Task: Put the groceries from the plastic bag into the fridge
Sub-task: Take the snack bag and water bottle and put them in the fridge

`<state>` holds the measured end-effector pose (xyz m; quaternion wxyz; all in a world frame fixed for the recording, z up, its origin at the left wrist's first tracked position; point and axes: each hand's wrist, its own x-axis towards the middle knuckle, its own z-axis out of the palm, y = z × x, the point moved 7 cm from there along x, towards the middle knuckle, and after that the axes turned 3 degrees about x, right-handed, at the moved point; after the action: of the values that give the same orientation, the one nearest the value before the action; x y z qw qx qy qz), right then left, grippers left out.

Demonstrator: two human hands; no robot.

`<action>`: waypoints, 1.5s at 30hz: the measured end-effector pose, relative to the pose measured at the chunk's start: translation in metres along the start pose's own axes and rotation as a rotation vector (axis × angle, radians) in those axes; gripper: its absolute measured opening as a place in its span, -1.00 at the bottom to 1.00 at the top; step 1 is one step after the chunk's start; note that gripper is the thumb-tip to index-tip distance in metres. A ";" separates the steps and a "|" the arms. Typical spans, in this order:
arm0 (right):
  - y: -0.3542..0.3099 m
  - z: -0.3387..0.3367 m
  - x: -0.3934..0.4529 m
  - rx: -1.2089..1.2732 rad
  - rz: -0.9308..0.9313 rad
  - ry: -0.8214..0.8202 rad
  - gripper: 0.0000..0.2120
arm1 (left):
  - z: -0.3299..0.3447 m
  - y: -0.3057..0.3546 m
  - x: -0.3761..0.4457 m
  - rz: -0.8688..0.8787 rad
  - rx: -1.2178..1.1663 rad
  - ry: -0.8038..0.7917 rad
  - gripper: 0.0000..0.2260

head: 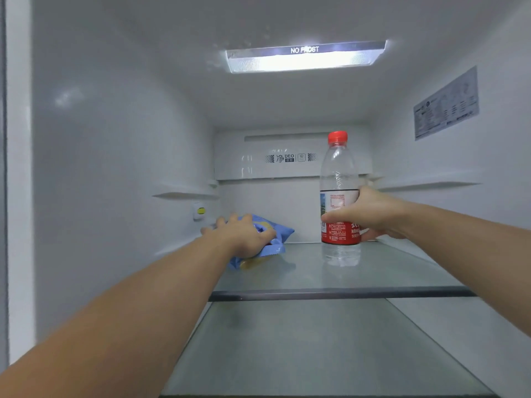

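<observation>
- Count: one water bottle (340, 196), one blue snack packet (275, 234), two hands and two glass shelves inside the fridge (115, 139).
- The water bottle is clear plastic with a red cap and a red-and-white label. It stands upright, long axis vertical, cap pointing at the fridge ceiling, its base on the upper glass shelf (388, 271) towards the right rear.
- The right hand (370, 215) is wrapped round the bottle at label height, thumb across the front and fingers curled behind it.
- The blue snack packet lies flat on the same shelf at the left rear, close to the left wall. Its long axis runs roughly from front-left to back-right, with a yellowish patch showing at its near end.
- The left hand (244, 235) lies on top of the packet, fingers bent down over its far edge and thumb against its right side, gripping it.
- Packet and bottle are apart, with bare glass between them.
- The lower glass shelf (316, 349) sits nearer the camera, beneath both forearms.
- One ceiling lamp (306, 57), lit, bears the words "NO FROST".
- One printed sticker (446, 103) is on the right wall; its text is too small to read.
- One small fitting with a yellow spot (199, 211) sits on the left wall, just behind the left hand.
</observation>
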<state>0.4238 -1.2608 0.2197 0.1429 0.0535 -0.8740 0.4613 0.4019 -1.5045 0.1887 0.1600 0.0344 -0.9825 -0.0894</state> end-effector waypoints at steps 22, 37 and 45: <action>0.019 0.026 0.099 -0.053 0.077 0.128 -0.37 | 0.009 -0.001 0.036 -0.063 0.068 0.013 -0.43; 0.042 0.008 0.112 -0.109 0.133 0.207 -0.39 | 0.007 0.002 0.020 -0.062 0.046 0.057 -0.45; 0.034 0.003 0.080 -0.137 0.109 0.250 -0.44 | -0.006 0.002 0.008 -0.017 -0.122 0.143 -0.34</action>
<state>0.3394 -1.2403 0.2149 0.2288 -0.0618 -0.8805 0.4106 0.3967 -1.5048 0.1973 0.2309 0.0392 -0.9609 -0.1476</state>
